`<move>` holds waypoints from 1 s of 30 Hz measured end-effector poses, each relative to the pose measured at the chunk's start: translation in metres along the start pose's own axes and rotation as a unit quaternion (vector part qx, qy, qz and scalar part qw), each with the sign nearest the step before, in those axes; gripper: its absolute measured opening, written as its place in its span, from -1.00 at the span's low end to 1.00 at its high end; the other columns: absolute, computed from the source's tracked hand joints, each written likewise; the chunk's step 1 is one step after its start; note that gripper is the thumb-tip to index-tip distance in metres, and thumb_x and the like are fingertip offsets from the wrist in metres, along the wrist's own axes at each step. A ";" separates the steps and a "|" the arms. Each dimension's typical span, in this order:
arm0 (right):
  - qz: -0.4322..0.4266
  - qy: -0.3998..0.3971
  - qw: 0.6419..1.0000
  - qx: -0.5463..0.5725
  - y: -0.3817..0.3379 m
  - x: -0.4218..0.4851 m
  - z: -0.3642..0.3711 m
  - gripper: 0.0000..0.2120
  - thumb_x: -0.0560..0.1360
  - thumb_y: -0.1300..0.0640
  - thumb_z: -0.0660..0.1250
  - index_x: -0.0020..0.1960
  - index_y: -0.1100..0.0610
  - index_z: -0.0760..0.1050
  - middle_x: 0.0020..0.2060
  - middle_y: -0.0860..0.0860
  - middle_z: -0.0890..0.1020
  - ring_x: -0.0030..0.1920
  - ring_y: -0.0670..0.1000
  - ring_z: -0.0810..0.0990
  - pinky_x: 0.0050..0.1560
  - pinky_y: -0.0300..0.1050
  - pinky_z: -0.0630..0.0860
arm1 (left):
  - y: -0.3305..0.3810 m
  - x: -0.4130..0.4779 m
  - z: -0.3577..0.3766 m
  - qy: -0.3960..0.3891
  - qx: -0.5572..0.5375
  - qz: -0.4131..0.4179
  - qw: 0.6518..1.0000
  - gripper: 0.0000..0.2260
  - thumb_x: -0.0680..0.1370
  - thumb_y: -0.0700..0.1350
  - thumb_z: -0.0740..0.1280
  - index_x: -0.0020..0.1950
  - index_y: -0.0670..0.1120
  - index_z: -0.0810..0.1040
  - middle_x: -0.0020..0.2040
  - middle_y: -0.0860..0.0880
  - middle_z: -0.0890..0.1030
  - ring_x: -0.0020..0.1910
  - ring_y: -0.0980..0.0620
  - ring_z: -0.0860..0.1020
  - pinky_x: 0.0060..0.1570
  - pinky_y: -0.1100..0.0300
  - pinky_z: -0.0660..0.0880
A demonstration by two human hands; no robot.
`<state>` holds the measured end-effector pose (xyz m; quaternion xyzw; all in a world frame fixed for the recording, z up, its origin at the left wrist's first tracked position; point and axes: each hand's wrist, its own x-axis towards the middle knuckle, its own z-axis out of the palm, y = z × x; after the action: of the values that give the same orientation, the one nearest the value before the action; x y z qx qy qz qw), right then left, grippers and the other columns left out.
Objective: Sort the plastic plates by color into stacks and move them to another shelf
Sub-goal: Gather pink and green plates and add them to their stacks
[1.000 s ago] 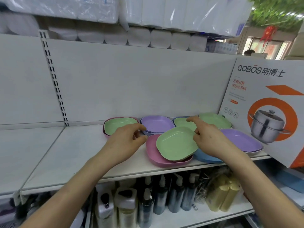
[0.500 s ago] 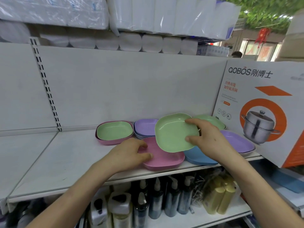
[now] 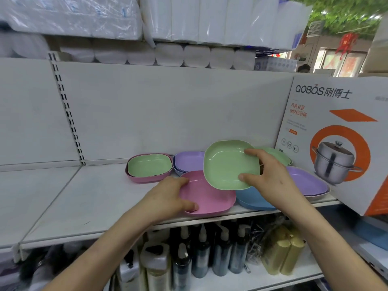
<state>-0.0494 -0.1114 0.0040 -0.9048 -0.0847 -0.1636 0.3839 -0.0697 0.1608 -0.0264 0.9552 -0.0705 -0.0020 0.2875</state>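
Note:
My right hand [image 3: 266, 175] grips the right edge of a green plate [image 3: 226, 164] and holds it tilted above the shelf. Below it lies a pink plate [image 3: 210, 196], whose left rim my left hand [image 3: 170, 196] grips with thumb and fingers. A blue plate [image 3: 252, 199] lies right of the pink one, partly under my right wrist. Further back sit a green plate nested in a pink one [image 3: 149, 164], a purple stack [image 3: 189, 161] and another green plate [image 3: 277, 154]. A purple plate [image 3: 304, 182] lies at the right.
The white shelf [image 3: 94, 196] runs left of the plates. A large cardboard pot box [image 3: 340, 139] stands against the plates on the right. Bottles [image 3: 199, 255] fill the shelf below. Wrapped paper rolls [image 3: 189, 55] sit on the shelf above.
My right hand lifted the green plate off the pink plate and raised it. My left hand moved right and took hold of the pink plate's left rim.

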 end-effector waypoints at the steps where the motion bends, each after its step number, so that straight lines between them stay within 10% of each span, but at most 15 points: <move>1: -0.003 0.007 1.000 0.007 0.000 0.000 0.000 -0.36 0.45 0.10 0.53 0.47 -0.07 0.41 0.28 -0.04 0.52 0.23 0.02 0.49 0.29 0.04 0.47 | -0.001 -0.001 0.001 0.008 -0.008 0.004 1.000 -0.35 0.34 0.21 0.53 0.38 0.05 0.51 0.23 0.08 0.57 0.18 0.06 0.55 0.23 0.01 0.51; 10: -0.026 0.025 0.997 0.066 -0.003 0.001 0.008 -0.37 0.43 0.08 0.55 0.44 -0.13 0.43 0.27 -0.15 0.54 0.23 -0.03 0.52 0.26 0.02 0.50 | -0.010 -0.017 0.002 0.073 -0.087 0.009 0.993 -0.43 0.45 -0.01 0.53 0.43 0.17 0.46 0.32 0.21 0.52 0.20 0.19 0.51 0.14 0.29 0.42; 30: -0.160 -0.189 0.956 0.159 -0.149 -0.034 0.173 -0.38 0.39 0.03 0.59 0.36 -0.23 0.43 0.25 -0.25 0.52 0.22 -0.14 0.51 0.28 -0.08 0.47 | -0.153 -0.173 -0.111 0.304 -0.060 -0.142 0.940 -0.42 0.46 -0.13 0.52 0.41 0.19 0.43 0.21 0.20 0.54 0.09 0.07 0.54 0.08 0.15 0.47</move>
<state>-0.0826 0.1156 -0.0217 -0.8211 -0.3241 -0.0335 0.4687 -0.2161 0.3713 -0.0247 0.8914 0.1566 0.2431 0.3488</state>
